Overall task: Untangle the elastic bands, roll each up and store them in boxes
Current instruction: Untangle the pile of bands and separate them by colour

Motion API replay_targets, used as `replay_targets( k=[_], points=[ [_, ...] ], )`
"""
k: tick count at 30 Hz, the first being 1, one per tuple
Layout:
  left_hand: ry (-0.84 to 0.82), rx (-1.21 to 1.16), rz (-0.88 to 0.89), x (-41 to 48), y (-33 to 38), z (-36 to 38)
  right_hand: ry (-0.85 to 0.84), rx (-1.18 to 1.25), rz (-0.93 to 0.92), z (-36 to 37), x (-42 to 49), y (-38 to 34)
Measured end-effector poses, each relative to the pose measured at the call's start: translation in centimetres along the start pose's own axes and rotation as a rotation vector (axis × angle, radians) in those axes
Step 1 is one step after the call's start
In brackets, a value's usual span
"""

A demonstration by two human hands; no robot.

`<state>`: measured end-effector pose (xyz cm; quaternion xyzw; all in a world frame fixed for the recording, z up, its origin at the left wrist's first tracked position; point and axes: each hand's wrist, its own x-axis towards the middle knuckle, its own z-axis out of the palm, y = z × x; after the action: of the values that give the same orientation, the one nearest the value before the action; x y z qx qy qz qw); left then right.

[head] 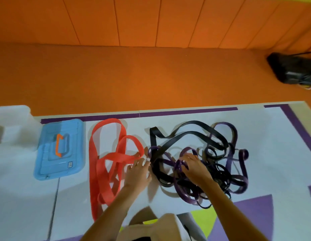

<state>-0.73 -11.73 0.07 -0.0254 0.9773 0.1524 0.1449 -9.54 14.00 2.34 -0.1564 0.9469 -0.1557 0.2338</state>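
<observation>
A red elastic band (106,159) lies spread in loose loops on the white mat, apart from the other bands. To its right a black band (184,134) and a purple band (233,157) form one tangled heap. My left hand (136,173) lies flat with spread fingers between the red band and the heap, its fingertips near the black band. My right hand (194,166) is on the heap, fingers curled round a purple strand. A blue box lid with an orange handle (60,148) lies left of the red band.
A clear plastic box (14,126) stands at the far left. The white mat (273,136) has purple borders and ends at the orange floor. A black device with cables (292,70) sits at the far right. My knee (161,228) is at the bottom edge.
</observation>
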Motion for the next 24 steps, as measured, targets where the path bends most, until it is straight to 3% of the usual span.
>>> replay_targets(
  k=[4, 8, 13, 17, 21, 24],
  points=[
    [-0.057, -0.065, 0.039, 1.5, 4.1, 1.0, -0.021, -0.065, 0.105, -0.8, -1.2, 5.5],
    [-0.130, -0.160, 0.023, 2.5, 8.9, 2.2, -0.152, -0.118, 0.226, -1.1, -1.6, 11.1],
    [-0.352, -0.253, -0.092, 2.8, 13.2, 4.2, -0.215, -0.101, 0.043, -1.4, -1.4, 15.7],
    [-0.221, -0.203, -0.142, 3.1, 14.4, 4.8, -0.148, -0.105, -0.063, -1.4, -1.2, 18.3],
    [-0.060, -0.158, -0.210, 3.8, 15.1, 2.9, -0.128, 0.037, -0.076, -1.9, -0.4, 19.0],
    [0.126, -0.178, -0.282, 4.2, 15.1, 1.2, -0.155, 0.017, -0.089, -2.4, 0.0, 19.9]
  ],
)
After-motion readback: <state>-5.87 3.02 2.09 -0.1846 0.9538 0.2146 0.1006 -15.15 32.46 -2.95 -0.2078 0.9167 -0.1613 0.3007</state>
